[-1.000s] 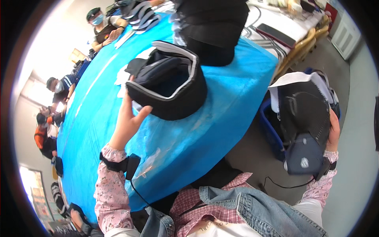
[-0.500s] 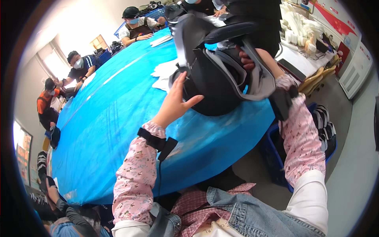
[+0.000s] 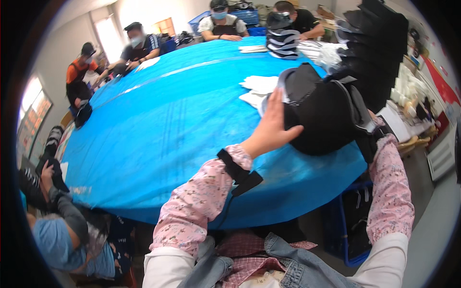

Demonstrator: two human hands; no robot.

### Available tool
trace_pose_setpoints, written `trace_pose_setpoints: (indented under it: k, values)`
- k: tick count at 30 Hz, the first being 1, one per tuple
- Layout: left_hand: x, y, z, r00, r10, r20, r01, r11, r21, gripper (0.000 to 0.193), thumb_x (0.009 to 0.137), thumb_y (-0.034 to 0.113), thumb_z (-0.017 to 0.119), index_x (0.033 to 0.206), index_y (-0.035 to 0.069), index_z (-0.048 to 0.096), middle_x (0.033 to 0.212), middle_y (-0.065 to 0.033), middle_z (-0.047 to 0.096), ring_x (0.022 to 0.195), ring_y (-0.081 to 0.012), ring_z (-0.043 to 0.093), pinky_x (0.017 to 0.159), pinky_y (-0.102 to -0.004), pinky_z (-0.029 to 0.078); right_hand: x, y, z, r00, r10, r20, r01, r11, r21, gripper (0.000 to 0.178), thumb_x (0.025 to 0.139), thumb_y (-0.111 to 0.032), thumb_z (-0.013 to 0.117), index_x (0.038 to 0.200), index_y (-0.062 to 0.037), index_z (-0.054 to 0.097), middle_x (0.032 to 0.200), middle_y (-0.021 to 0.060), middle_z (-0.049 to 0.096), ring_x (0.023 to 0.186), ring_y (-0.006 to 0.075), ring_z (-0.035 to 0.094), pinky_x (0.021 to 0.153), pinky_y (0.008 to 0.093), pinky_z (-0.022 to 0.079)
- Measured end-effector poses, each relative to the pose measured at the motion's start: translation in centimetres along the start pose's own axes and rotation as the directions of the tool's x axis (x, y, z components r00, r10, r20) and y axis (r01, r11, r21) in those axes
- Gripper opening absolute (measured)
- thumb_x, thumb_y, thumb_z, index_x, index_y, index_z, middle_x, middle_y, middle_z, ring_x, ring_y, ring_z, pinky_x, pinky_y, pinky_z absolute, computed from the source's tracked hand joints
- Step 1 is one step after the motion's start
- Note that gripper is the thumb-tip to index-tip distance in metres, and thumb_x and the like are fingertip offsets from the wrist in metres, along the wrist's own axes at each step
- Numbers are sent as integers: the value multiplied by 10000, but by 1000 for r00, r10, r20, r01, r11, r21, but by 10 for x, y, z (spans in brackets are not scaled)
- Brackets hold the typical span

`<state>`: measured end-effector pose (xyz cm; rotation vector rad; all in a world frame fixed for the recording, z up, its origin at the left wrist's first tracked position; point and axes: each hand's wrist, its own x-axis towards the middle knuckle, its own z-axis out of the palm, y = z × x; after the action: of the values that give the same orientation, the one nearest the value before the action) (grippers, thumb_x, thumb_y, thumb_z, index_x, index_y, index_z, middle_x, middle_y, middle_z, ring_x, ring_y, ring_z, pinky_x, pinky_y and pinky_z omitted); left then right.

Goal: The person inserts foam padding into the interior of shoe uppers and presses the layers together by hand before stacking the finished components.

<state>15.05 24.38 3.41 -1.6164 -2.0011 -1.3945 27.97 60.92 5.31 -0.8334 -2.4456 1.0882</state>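
A black cap [image 3: 321, 115] with grey edging is held up over the near right part of the blue-covered table [image 3: 168, 129]. My left hand [image 3: 273, 122] lies against its left side, fingers stretched out and thumb apart. From the right, my right hand [image 3: 374, 120] holds the cap by its edge; most of its fingers are hidden behind it. White sheet-like pieces [image 3: 261, 89] rest on the table just beyond my left hand. Behind the cap rises a tall stack of black caps [image 3: 372, 53].
A smaller stack of caps [image 3: 282, 43] stands at the far side. Several people in masks sit round the table, and another person [image 3: 62, 216] is close at my left. A blue crate [image 3: 343, 225] with dark items stands on the floor at the right.
The view has swung left, so the table and people appear further right. The cap has turned: its open inside faced me before, and now its closed black outside does. My right fingers have gone out of sight.
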Motion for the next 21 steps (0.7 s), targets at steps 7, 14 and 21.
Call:
trace_pose_setpoints:
  k: [7,14,21]
  values:
    - [19,32,-2,982,190,16,-190,980,62,1158,652,523,733,1405,-38,54,1432,-285,122,1342,-407,141,1081,-449,161,15,12,15,988,-70,-134,42,979,-202,315,864,-178,547,1112,15,519,958,122,574,897,210,541,772,276,425]
    - [25,19,7,987,152,58,-156,986,66,1194,610,569,744,1362,-115,116,1316,-314,323,1240,-411,336,1029,-399,287,5,33,23,951,-186,-245,114,953,-281,342,845,-165,568,1128,19,520,989,143,583,949,241,549,823,294,423]
    - [22,13,5,993,64,99,-62,998,-23,1191,593,583,743,1336,-141,159,1269,-300,368,1148,-414,430,969,-382,366,-65,53,64,903,-390,-179,367,918,-147,371,825,-153,589,1145,23,521,1020,164,591,1001,273,558,874,313,422]
